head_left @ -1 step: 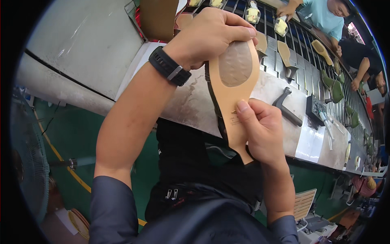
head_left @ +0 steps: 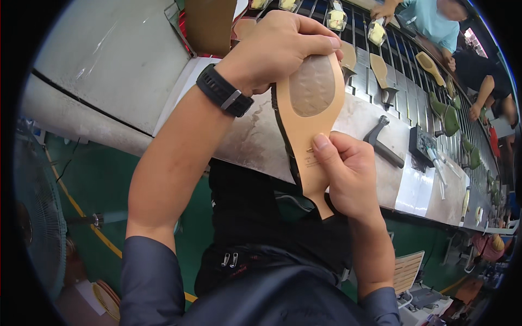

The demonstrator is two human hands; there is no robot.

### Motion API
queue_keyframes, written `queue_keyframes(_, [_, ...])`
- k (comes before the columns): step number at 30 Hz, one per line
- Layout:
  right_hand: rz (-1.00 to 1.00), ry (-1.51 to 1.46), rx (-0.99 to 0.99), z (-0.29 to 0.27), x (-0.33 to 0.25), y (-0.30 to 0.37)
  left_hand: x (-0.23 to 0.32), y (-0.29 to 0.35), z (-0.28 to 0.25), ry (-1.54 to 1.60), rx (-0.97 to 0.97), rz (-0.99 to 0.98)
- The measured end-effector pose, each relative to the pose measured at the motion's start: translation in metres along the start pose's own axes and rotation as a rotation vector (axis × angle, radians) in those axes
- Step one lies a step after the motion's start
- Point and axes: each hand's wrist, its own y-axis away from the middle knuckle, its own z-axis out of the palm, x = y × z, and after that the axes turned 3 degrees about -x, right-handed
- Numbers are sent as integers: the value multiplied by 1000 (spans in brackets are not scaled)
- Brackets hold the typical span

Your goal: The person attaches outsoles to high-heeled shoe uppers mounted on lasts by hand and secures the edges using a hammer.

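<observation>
A shoe is held bottom up, its tan sole (head_left: 305, 127) facing me, with a clear oval patch (head_left: 312, 92) at the wide front part. Along its left side shows a dark edge; the rest of the underside is hidden. My left hand (head_left: 283, 46) is closed over the toe end, thumb across the top, other fingers partly hidden behind. My right hand (head_left: 350, 171) grips the narrow waist, its thumb pressed flat on the sole beside small printing. The tapered heel end hangs free below that hand, above my lap.
On the bench (head_left: 250, 136) lie a hammer (head_left: 383, 142), a black block (head_left: 421, 142) and thin tools (head_left: 436, 163). Behind runs a slatted conveyor (head_left: 402, 81) with tan soles (head_left: 379, 70) and green shoes (head_left: 447, 117). A co-worker's hand (head_left: 383, 12) reaches in at the far side. A fan (head_left: 41, 217) stands left.
The shoe and both my hands have shifted very slightly to the left. The grip is the same.
</observation>
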Motion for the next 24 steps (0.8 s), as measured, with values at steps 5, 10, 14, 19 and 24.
queue_keyframes(5, [-103, 600, 82, -19, -29, -2, 10, 6, 7, -40, -53, 76])
queue_keyframes(10, [-370, 139, 88, -44, -74, -23, 7, 7, 53, -36, -179, 486])
queue_keyframes(14, [-26, 301, 6, -105, -76, -4, -39, 22, 50, 281, 72, 28])
queue_keyframes(19, [16, -345, 312, -125, 15, 74, -117, 119, 67, 388, 298, -207])
queue_keyframes(24, [54, -351, 347, -53, 70, 126, -108, 84, 81, 196, 567, -83])
